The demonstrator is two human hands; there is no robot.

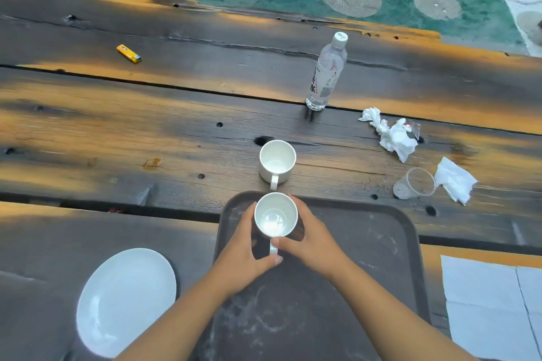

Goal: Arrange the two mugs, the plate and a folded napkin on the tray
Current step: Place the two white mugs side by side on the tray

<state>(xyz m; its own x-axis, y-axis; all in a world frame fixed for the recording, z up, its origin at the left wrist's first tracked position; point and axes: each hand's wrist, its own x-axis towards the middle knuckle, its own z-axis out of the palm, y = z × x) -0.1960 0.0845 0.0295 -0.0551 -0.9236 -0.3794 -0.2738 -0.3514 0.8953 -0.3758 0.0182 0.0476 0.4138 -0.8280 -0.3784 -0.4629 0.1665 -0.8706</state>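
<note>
Landmark: the tray (381, 231). Both hands were wrapped around one mug (275, 215) at the tray's far-left corner. The left hand (243, 246) cupped its left wall, and the right hand (311, 237) cupped its right wall with the thumb pressed on the handle. Neither hand was spread; both were closed on that mug. It stood upright, handle pointing back toward the person. Couldn't tell whether its base was seated on the tray or a touch above.

The second mug (277, 160) stood just beyond the tray's far edge, straight ahead of the held one, handle also pointing toward the person. Roughly equidistant from both hands; I'd guess the right reaches it more cleanly.

The plate (126, 302) was left of the tray, off it. The napkin (492, 308) was right of the tray, lying flat.
</note>
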